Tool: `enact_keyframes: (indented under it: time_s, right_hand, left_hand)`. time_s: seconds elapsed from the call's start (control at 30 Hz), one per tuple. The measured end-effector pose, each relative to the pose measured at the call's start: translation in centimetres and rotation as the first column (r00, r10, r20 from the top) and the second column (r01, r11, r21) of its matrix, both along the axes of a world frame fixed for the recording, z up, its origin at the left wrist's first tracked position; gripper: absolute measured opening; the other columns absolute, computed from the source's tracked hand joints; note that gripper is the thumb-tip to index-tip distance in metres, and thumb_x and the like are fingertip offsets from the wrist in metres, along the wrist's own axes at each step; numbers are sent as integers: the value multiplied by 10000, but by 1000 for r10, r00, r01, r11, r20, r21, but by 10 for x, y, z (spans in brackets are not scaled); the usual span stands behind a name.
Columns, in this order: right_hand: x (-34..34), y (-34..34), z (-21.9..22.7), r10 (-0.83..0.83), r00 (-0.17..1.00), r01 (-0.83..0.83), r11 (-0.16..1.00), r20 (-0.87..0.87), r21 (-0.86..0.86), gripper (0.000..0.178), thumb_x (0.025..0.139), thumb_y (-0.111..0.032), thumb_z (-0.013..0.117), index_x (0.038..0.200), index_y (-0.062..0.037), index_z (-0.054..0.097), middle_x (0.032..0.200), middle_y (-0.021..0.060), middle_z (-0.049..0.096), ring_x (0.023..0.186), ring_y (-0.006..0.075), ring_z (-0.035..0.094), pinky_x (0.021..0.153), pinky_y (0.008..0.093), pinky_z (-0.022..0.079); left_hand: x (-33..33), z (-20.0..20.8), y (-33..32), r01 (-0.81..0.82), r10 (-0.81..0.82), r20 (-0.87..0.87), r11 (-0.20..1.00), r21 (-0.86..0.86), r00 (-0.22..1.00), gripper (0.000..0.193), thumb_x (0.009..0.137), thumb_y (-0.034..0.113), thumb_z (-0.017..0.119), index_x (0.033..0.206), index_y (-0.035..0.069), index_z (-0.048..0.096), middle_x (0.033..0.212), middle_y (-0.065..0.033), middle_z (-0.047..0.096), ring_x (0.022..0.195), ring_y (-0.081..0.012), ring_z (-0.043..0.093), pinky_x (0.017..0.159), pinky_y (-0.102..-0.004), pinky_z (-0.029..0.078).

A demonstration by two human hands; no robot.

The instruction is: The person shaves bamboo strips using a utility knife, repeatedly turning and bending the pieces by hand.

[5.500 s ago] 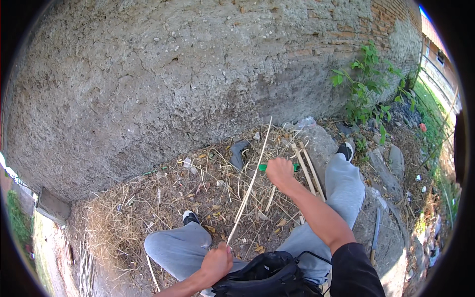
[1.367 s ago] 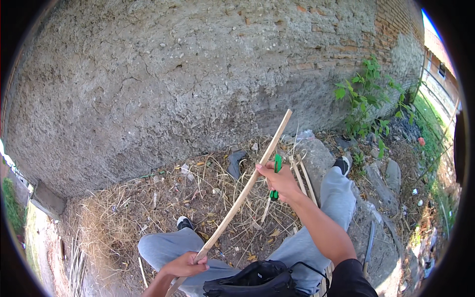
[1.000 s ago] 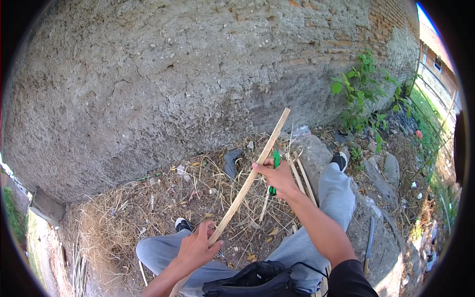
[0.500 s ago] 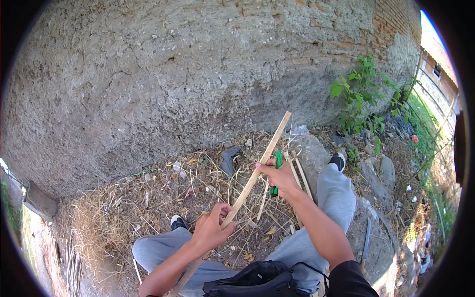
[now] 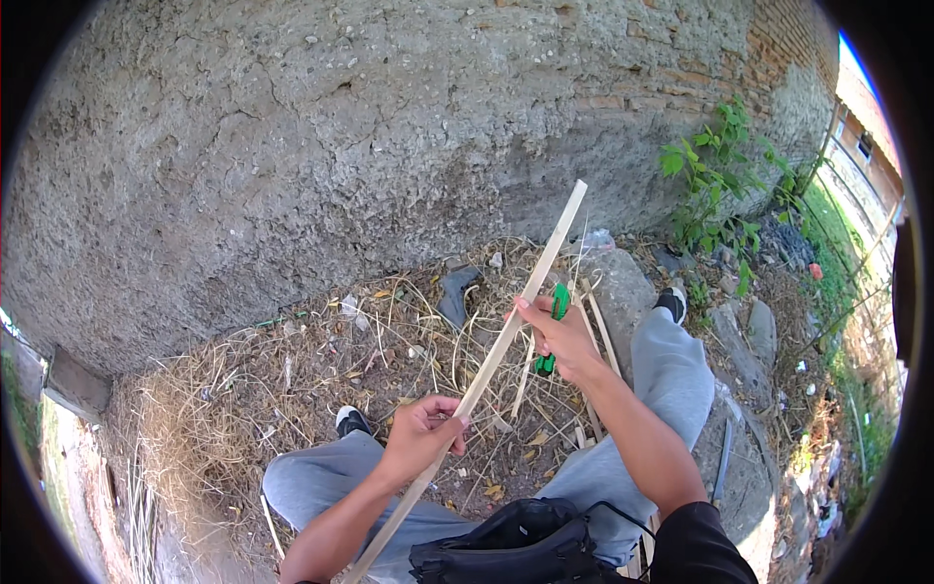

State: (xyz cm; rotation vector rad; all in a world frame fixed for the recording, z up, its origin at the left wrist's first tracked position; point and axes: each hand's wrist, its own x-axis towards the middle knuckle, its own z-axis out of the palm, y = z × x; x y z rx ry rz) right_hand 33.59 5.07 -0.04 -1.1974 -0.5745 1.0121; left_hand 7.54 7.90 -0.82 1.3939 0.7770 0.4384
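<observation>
Pale strip: the long, flat strip (image 5: 498,352) is in front of me, between my two hands and touching both.
Its long axis: a slant from low on my left, by my lap, up and away to my right, where the far tip shows against the rough grey wall (image 5: 321,195).
Which way it lies: just right of my left palm, just left of my right palm, so it crosses the gap between them.
Nearer hand: my right is nearer the far tip; my left sits lower down the length, closer to my body.
Left hand: my left hand (image 5: 420,436) is clamped on the strip, thumb and fingers curled about it.
Right hand: my right hand (image 5: 562,336) is closed on the green cutter (image 5: 560,301), with its thumb against the strip as well.
Green cutter: it stands steeply across my fingers, right of the strip; whether its blade is out, I can't really tell from here.
My lap: a black bag (image 5: 516,555) sits between my grey trouser legs (image 5: 671,380).
By my right leg: more pale strips (image 5: 602,336) lie at a slant, beside a grey rock (image 5: 625,287).
Ground ahead: dry, curled fibres (image 5: 209,419) are spread over the soil, with a dark scrap (image 5: 455,297) among them.
</observation>
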Motion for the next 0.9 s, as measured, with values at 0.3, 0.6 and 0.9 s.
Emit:
enact_keyframes:
  time_s: [0.3,0.6,0.9]
  right_hand:
    - [-3,2,-4,-18,953,52,993,302,-105,274,874,-255,729,873,17,690,789,59,683,540,54,457,488,247,338]
    - [-11,-17,-8,124,150,105,984,981,-141,207,840,-200,644,926,-14,614,764,166,680,689,336,682,623,451,521]
    - [-46,-30,-28,191,5,20,981,982,-191,193,841,-231,619,894,-47,648,731,187,670,656,386,661,597,495,516]
  left_hand:
    - [7,-8,-2,133,-119,60,907,-399,991,284,1026,222,478,1099,-40,560,743,-48,592,603,-136,607,535,-283,544]
    - [7,6,-6,41,-60,-21,869,-493,998,357,1064,350,347,855,87,468,554,43,318,436,-68,303,391,-231,293]
    - [8,-10,-2,92,-71,59,820,-565,996,375,1059,350,308,799,105,423,539,33,325,382,-75,283,337,-245,275]
